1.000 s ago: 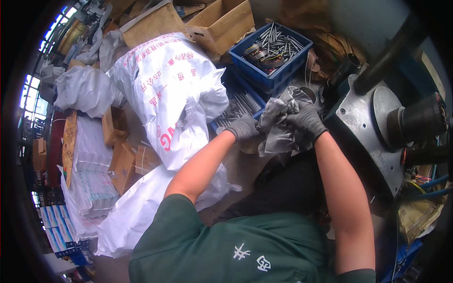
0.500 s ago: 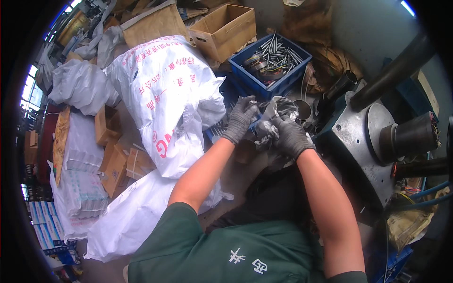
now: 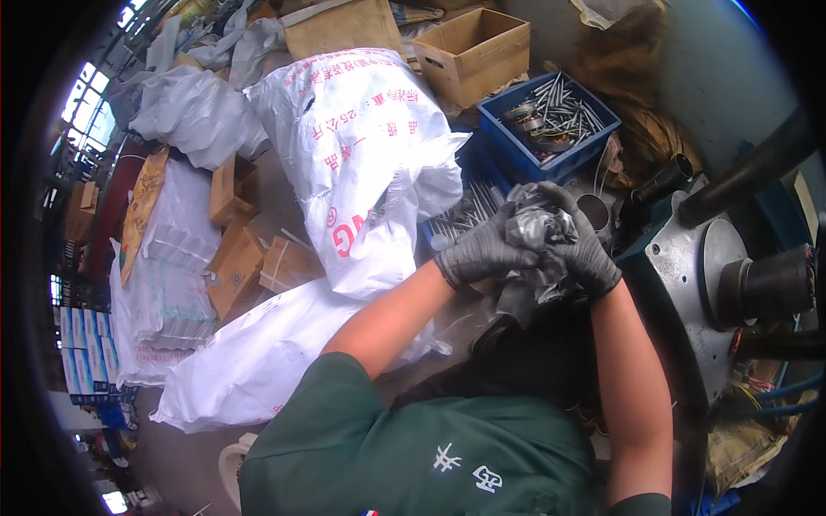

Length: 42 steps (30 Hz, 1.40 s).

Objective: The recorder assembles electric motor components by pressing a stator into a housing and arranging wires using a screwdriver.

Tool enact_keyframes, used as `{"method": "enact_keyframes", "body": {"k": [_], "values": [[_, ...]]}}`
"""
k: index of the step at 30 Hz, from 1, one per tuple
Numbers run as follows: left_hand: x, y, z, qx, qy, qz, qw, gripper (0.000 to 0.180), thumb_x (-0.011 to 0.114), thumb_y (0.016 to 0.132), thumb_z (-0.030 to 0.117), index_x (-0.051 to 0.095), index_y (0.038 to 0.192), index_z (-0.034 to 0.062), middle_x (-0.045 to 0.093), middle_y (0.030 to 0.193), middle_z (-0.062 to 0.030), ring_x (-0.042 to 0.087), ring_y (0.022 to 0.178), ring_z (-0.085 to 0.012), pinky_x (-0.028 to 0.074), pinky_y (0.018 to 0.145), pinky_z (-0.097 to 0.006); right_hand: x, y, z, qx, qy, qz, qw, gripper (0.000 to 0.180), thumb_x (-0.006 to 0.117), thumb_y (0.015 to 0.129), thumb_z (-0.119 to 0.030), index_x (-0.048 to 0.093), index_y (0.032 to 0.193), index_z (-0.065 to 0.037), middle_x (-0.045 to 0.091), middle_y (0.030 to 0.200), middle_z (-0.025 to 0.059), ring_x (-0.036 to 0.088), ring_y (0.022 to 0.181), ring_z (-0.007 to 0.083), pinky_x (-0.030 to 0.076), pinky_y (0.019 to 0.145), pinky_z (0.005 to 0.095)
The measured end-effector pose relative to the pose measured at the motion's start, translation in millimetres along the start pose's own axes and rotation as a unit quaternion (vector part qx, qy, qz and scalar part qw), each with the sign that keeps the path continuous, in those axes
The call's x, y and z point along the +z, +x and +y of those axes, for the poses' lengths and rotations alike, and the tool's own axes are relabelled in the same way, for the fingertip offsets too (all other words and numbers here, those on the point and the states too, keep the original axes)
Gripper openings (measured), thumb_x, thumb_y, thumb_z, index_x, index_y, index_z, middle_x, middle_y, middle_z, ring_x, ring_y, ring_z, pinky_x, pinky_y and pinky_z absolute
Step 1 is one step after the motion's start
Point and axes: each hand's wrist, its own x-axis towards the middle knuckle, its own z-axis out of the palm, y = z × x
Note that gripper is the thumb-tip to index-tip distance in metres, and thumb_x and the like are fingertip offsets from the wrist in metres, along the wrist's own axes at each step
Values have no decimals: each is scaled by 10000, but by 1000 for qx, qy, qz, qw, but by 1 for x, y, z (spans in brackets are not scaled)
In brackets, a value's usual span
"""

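Observation:
Both my hands wear grey gloves and press together around a crumpled silvery-grey sheet, foil or plastic film; I cannot tell which. My left hand closes on the bundle from the left, its thumb laid across the front. Wrapped around the right and top of it is my right hand. Loose folds of the sheet hang below the gloves. Just behind my hands, a lower blue bin holds thin metal rods. Beyond it, an upper blue bin holds many metal rods and some coiled pieces.
A large white sack with red print slumps at left of centre. An open wooden box stands at the back. Close on my right is a heavy metal machine with thick dark bars. Cardboard boxes and stacked white packs lie left.
My hands have come together, and the left has moved in from beside the rod bin onto the crumpled sheet, which is now bunched up. The view has shifted, moving the surroundings rightward.

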Motion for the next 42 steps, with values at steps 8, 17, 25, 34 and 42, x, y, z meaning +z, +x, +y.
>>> {"method": "enact_keyframes", "body": {"k": [8, 17, 25, 34, 42], "values": [[-110, -107, 6, -28, -41, 251, 967, 897, 741, 757, -49, 347, 1551, 88, 566, 1419, -143, 605, 1266, -280, 519, 1086, -404, 39, 73, 4, 107, -79, 50, 990, 597, 754, 817, -31, 537, 1370, 22, 644, 1183, 147, 666, 1048, 242, 560, 910, 362], [-212, -107, -3, -207, 167, 252, 930, 888, 816, 760, 92, 371, 1529, 81, 633, 1258, -114, 630, 1101, -235, 564, 903, -370, 70, 121, 54, 198, -73, 151, 966, 368, 723, 872, -151, 628, 1183, 21, 687, 949, 135, 711, 706, 227, 601, 591, 378], [-61, -93, 36, -226, 282, 23, 932, 860, 897, 729, 108, 476, 1476, 40, 687, 1244, -97, 641, 1160, -199, 536, 998, -352, 39, 124, 76, 188, -327, 128, 917, 995, 827, 759, -501, 459, 1451, 111, 621, 1320, 327, 652, 1197, 383, 529, 966, 373], [-74, -96, 169, -19, 145, 73, 987, 841, 779, 750, -30, 416, 1508, -7, 597, 1376, -111, 573, 1271, -199, 534, 1017, -359, -7, 129, 113, 96, -350, 265, 893, 395, 610, 806, -34, 649, 1197, 7, 703, 912, 128, 663, 767, 213, 537, 681, 359], [-154, 38, 30, 62, -248, -145, 956, 437, 377, 1095, 234, 461, 1486, 57, 569, 1436, -93, 554, 1271, -187, 451, 1088, -296, -14, 115, 109, -43, -436, 317, 841, 301, 533, 896, -53, 609, 1185, -20, 651, 900, 89, 630, 783, 200, 526, 695, 341]]}}
